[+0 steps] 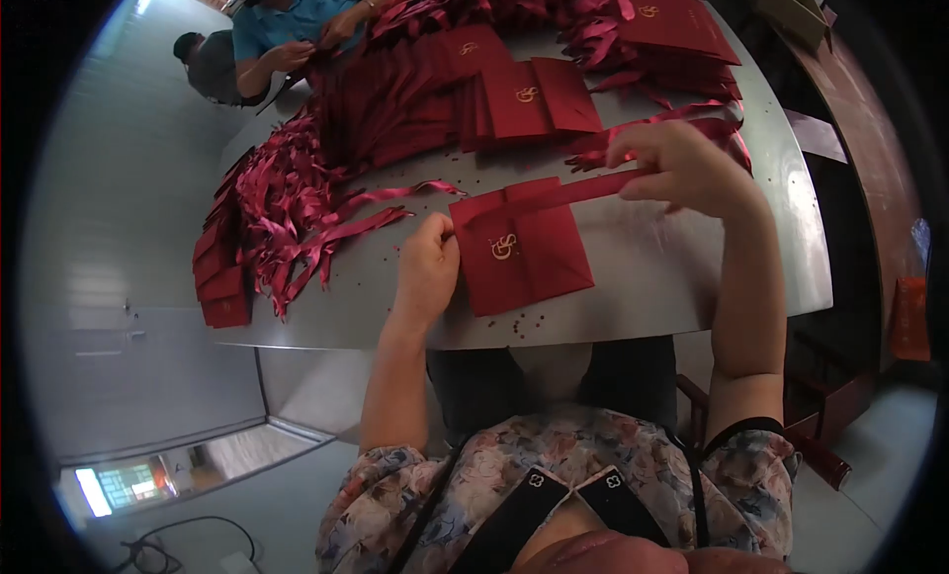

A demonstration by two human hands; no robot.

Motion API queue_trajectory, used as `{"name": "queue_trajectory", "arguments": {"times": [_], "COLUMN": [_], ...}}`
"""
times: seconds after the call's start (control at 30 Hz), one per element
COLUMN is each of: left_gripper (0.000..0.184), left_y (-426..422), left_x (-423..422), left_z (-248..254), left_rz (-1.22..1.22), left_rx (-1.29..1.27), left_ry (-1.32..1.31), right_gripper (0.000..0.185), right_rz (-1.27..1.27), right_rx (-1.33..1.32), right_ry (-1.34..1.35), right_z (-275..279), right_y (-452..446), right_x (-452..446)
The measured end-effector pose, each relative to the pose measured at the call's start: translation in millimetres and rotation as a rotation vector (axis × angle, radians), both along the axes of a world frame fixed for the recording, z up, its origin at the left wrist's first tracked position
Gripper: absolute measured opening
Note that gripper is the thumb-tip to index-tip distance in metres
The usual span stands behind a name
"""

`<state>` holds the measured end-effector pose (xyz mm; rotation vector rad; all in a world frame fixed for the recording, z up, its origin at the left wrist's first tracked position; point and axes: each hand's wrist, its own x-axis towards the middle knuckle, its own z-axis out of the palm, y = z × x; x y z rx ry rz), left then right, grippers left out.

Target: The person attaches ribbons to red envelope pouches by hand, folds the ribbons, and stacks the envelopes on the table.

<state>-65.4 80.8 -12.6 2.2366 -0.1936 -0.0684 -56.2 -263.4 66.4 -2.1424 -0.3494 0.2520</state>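
Note:
A red paper bag with a gold logo lies on the grey table in front of me. At its left edge is my left hand, closed, with the fingers curled against the bag's side. My right hand is raised to the upper right of the bag, its thumb and fingers pinched on the end of a red ribbon. The ribbon stretches from the bag's upper part to that hand.
Stacked red bags stand behind, with loose ribbons at the left. Another bag pile is at the back right. A co-worker in a blue shirt works across the table. Small dark bits lie near the front edge.

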Motion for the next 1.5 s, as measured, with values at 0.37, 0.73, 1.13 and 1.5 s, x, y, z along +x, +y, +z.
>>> {"name": "queue_trajectory", "arguments": {"times": [0.37,0.73,1.13,1.5], "left_gripper": [0.008,0.008,0.021,0.014], "left_y": [-26.4,57.7,-75.8,-63.1], "left_x": [-4.8,14.9,-35.5,-20.7], "left_z": [2.3,22.3,28.2,27.7], "left_rz": [0.018,0.017,0.014,-0.120], "left_rx": [0.064,0.086,0.167,-0.158], "left_ry": [-0.070,0.220,-0.493,-0.072], "right_gripper": [0.009,0.012,0.037,0.034], "right_rz": [0.321,0.319,0.140,-0.072], "right_rx": [0.057,-0.084,1.258,0.040], "right_ry": [-0.363,-0.181,0.657,-0.728], "right_z": [-79.0,-73.8,-62.5,-43.1], "right_y": [78.6,79.3,77.7,71.6], "right_x": [-0.3,1.6,8.3,-4.1]}}
